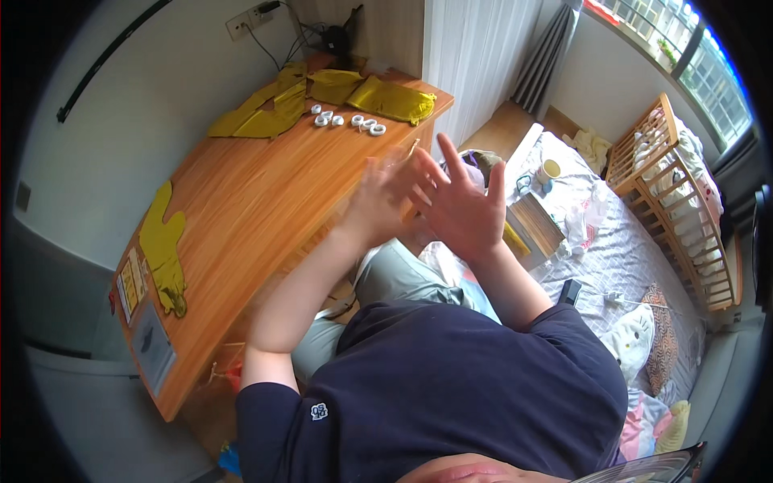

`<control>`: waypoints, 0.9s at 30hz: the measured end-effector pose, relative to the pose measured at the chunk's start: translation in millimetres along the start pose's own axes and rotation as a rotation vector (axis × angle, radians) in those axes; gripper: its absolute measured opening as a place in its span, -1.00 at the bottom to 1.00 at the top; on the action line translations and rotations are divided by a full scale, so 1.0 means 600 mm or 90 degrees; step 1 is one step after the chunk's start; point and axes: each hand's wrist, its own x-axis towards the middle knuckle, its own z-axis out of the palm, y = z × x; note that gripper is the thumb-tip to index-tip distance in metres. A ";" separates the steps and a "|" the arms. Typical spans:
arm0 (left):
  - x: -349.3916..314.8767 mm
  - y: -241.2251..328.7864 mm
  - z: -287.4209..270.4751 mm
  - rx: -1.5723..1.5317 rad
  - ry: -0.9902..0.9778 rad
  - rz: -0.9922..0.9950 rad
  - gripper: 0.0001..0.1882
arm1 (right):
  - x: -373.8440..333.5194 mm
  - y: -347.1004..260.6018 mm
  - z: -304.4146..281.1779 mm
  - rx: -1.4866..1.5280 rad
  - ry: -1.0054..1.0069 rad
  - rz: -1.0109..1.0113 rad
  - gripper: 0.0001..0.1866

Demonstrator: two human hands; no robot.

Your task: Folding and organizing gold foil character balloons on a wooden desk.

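Observation:
Both my hands are raised in front of my chest, past the right edge of the wooden table. My right hand [463,205] is open, its fingers spread and nothing seen in it. Close beside it is my left hand [377,197], its fingers smeared by motion, so I cannot tell whether they hold anything. Flat gold foil balloons [392,99] lie along the table's far end, another gold foil balloon [163,249] by its left edge. Several small white rolls [338,120], like ribbon or tape, sit in front of the far balloons.
The wooden table [241,205] runs along the wall, with a printed card and grey sheet [153,342] at its near left corner. On the right, a bed [600,278] carries a box [531,229], a paper cup [549,170] and pillows. Behind it stands a wooden crib [672,197].

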 end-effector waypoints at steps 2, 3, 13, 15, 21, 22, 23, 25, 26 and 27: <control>-0.020 -0.015 0.001 0.089 -0.099 -0.160 0.11 | -0.010 -0.004 0.004 -0.069 0.132 -0.021 -0.13; -0.032 -0.010 -0.003 0.008 0.025 -0.180 0.11 | -0.018 -0.007 0.001 -0.062 0.139 -0.025 -0.13; -0.139 0.053 0.056 -0.024 0.018 -0.153 -0.03 | -0.111 0.079 -0.096 0.026 0.266 0.160 -0.18; -0.147 0.116 -0.024 -0.279 0.186 -0.205 -0.25 | -0.125 0.091 -0.070 -0.035 0.285 0.140 -0.20; -0.205 0.312 -0.206 -0.645 0.392 0.291 -0.65 | -0.163 0.104 -0.128 -0.030 0.410 0.254 -0.34; -0.218 0.324 -0.222 -0.478 0.401 0.269 -0.73 | -0.161 0.112 -0.125 -0.042 0.422 0.269 -0.37; -0.230 0.347 -0.235 -0.318 0.441 0.206 -0.76 | -0.158 0.123 -0.123 -0.056 0.415 0.288 -0.39; -0.198 0.325 -0.272 -0.053 0.509 0.346 -0.92 | -0.154 0.135 -0.117 -0.073 0.418 0.299 -0.41; -0.197 0.320 -0.278 -0.021 0.468 0.403 -0.90 | -0.152 0.140 -0.124 -0.073 0.427 0.311 -0.41; -0.192 0.321 -0.280 -0.028 0.478 0.392 -0.90 | -0.152 0.143 -0.131 -0.077 0.389 0.323 -0.40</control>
